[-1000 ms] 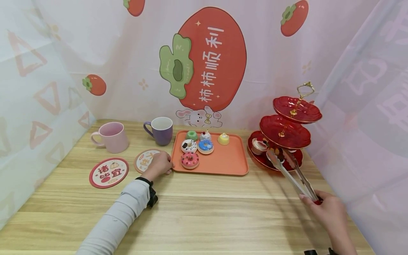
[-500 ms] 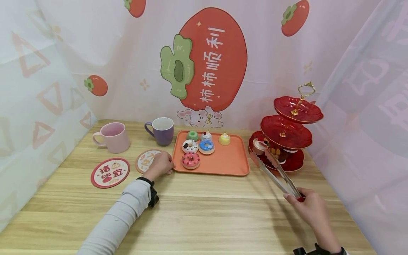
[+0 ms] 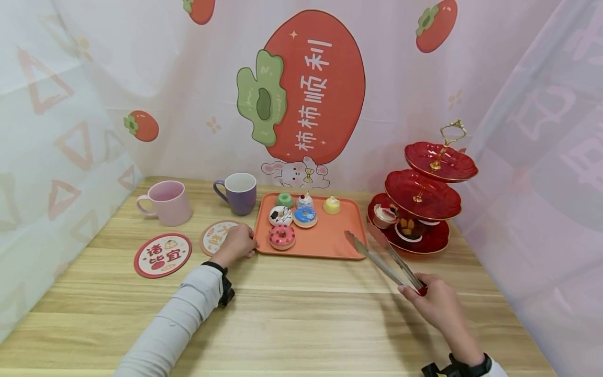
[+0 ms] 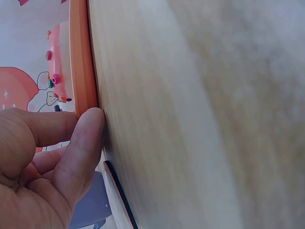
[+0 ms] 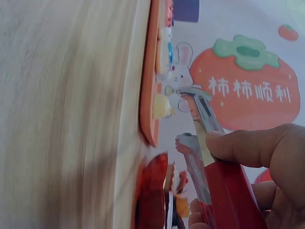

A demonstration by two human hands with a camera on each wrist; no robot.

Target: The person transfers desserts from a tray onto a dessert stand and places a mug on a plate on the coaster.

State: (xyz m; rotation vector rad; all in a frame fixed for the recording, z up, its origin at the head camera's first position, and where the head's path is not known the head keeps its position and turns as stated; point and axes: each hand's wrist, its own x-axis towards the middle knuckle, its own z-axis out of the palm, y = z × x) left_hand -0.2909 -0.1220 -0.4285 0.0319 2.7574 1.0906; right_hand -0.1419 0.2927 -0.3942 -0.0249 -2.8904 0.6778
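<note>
Wooden table (image 3: 301, 314): right hand (image 3: 435, 306) grips metal tongs (image 3: 383, 259), tips empty beyond its fingers over the orange tray (image 3: 330, 243); left hand (image 3: 237, 243), fingers curled, touches the tray's corner.

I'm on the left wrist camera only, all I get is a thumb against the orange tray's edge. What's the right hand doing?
Observer: The right hand grips the red end of metal tongs.
Operator: Anything in the tongs?
Observer: No. Their tips are apart and empty, showing by the tray's right front corner in the head view.
Operator: What's beyond them?
Observer: A red three-tier stand right of the tray, with sweets only on its bottom tier.
</note>
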